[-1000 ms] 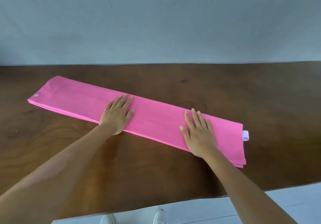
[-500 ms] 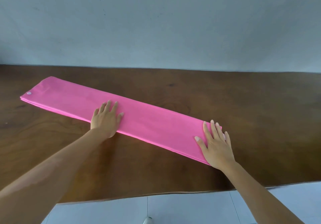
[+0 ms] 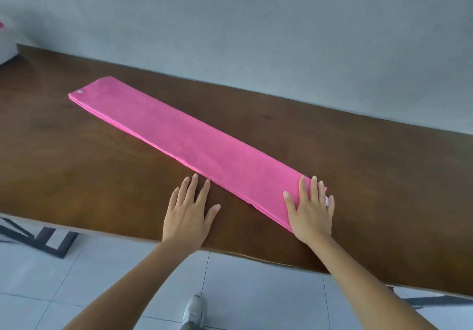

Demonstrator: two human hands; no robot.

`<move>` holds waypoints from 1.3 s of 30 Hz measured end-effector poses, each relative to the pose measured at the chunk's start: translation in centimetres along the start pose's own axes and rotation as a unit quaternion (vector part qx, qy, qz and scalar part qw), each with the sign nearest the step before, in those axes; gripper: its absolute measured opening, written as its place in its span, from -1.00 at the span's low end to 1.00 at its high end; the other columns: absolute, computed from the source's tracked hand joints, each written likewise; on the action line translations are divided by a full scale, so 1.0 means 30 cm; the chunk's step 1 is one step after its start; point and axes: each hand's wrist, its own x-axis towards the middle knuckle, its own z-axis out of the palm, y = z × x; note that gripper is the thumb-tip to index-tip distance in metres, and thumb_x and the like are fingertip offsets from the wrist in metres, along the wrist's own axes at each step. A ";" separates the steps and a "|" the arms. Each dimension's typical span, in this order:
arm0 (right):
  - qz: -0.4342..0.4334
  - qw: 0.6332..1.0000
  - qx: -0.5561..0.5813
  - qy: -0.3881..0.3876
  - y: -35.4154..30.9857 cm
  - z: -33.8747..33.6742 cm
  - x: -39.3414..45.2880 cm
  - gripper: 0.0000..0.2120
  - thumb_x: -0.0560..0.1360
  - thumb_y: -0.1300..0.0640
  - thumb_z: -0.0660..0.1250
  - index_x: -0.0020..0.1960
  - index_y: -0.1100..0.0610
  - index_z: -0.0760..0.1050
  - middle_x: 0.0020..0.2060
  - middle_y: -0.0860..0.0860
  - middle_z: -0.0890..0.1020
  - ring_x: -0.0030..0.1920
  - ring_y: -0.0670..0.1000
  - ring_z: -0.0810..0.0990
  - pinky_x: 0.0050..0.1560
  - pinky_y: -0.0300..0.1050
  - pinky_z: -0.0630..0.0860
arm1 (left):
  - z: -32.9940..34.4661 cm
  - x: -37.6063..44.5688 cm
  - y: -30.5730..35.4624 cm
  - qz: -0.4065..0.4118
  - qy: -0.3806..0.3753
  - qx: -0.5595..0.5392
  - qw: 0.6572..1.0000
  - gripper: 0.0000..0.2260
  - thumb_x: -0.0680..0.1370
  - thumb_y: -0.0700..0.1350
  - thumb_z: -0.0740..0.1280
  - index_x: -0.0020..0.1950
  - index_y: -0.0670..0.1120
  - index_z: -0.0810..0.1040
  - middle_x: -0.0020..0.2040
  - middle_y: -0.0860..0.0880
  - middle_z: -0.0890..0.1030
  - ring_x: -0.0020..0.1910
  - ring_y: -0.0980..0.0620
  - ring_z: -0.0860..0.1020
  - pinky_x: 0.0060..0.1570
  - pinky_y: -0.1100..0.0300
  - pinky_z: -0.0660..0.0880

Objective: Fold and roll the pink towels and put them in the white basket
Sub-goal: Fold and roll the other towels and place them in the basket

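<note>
The pink towel [image 3: 194, 140], folded into a long flat strip, is lying on the dark wooden worktop [image 3: 76, 165], running from ten o'clock to four o'clock. It is judged soft, light and limp, best taken at its near end. That end is being pressed by the right hand [image 3: 311, 210], fingers flat; the left hand [image 3: 188, 213] is resting spread on bare wood just beside the towel's edge.
</note>
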 end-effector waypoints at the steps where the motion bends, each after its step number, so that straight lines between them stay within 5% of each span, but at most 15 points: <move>1: -0.001 1.000 0.002 0.000 0.000 0.000 -0.002 -0.20 0.57 -0.42 -0.38 0.67 0.00 -0.11 0.66 0.09 -0.03 0.65 0.13 -0.10 0.60 0.23 -0.12 | 0.010 -0.033 0.012 -0.012 0.002 0.007 1.000 -0.35 0.65 0.30 -0.16 0.64 0.00 0.18 0.65 -0.10 0.14 0.64 -0.12 0.07 0.59 -0.09 0.08; 6: -0.007 1.000 0.014 -0.014 0.004 -0.005 -0.005 -0.22 0.59 -0.40 -0.32 0.67 0.01 -0.13 0.66 0.10 -0.08 0.65 0.13 -0.15 0.59 0.24 -0.19 | 0.038 -0.163 0.062 -0.059 0.024 -0.004 0.998 -0.40 0.66 0.25 -0.14 0.63 0.01 0.20 0.64 -0.09 0.16 0.63 -0.11 0.09 0.57 -0.12 0.09; 12: -0.016 1.000 0.023 -0.010 0.007 -0.012 -0.009 -0.23 0.61 -0.39 -0.28 0.67 0.04 -0.11 0.65 0.13 -0.05 0.64 0.15 -0.13 0.58 0.26 -0.16 | 0.044 -0.280 0.157 -0.116 0.029 -0.062 0.991 -0.44 0.69 0.22 -0.17 0.66 0.05 0.08 0.68 -0.05 -0.02 0.65 -0.07 -0.12 0.59 -0.10 -0.16; 16: -0.023 0.999 0.034 -0.016 0.007 -0.025 -0.018 -0.23 0.61 -0.37 -0.26 0.67 0.06 -0.11 0.65 0.14 -0.05 0.64 0.17 -0.13 0.59 0.27 -0.11 | 0.030 -0.296 0.225 -0.146 0.026 -0.095 0.984 -0.45 0.69 0.21 0.00 0.66 0.06 0.09 0.68 -0.03 -0.04 0.65 -0.05 -0.18 0.56 -0.08 -0.26; 24: -0.054 0.987 0.132 -0.079 0.053 -0.046 0.003 -0.23 0.60 -0.40 -0.19 0.67 0.01 -0.15 0.65 0.09 -0.14 0.64 0.12 -0.24 0.58 0.24 -0.20 | 0.042 -0.265 0.444 -0.181 0.046 -0.139 0.973 -0.45 0.70 0.19 0.06 0.66 0.08 0.06 0.67 -0.02 -0.04 0.65 0.00 -0.14 0.59 0.00 -0.18; 31: -0.109 0.893 0.425 -0.098 0.296 -0.141 0.107 -0.45 0.68 -0.19 0.08 0.61 0.00 0.19 0.61 0.01 0.16 0.61 0.03 0.09 0.56 0.11 0.09 | 0.114 -0.227 0.708 -0.113 0.115 -0.118 0.980 -0.47 0.66 0.27 0.00 0.59 0.13 0.27 0.64 -0.01 0.15 0.64 -0.03 0.06 0.57 -0.09 0.09; 34: -0.124 0.849 0.501 -0.112 0.421 -0.145 0.186 -0.57 0.69 -0.08 0.14 0.51 0.03 0.34 0.46 -0.02 0.38 0.36 -0.06 0.46 0.27 -0.20 0.40 | 0.127 -0.174 0.800 -0.071 0.121 -0.098 0.985 -0.55 0.68 0.24 0.03 0.52 0.17 0.38 0.64 0.04 0.16 0.64 0.03 0.02 0.57 -0.06 0.05; 36: -0.156 0.836 0.505 -0.147 0.488 -0.137 0.232 -0.63 0.69 -0.08 0.17 0.46 -0.02 0.39 0.39 -0.08 0.47 0.27 -0.13 0.52 0.15 -0.33 0.43 | 0.133 -0.144 0.856 -0.050 0.105 -0.090 0.989 -0.58 0.70 0.23 0.02 0.46 0.18 0.46 0.63 0.08 0.18 0.64 0.06 -0.01 0.58 -0.05 0.00; 39: -0.207 0.796 0.525 -0.219 0.554 -0.122 0.283 -0.60 0.64 -0.17 0.19 0.42 -0.07 0.41 0.33 -0.15 0.53 0.26 -0.13 0.57 0.31 -0.11 0.52 | 0.137 -0.102 0.922 -0.020 0.061 -0.072 0.995 -0.58 0.70 0.23 0.01 0.42 0.17 0.50 0.62 0.10 0.20 0.64 0.07 0.00 0.58 -0.07 0.00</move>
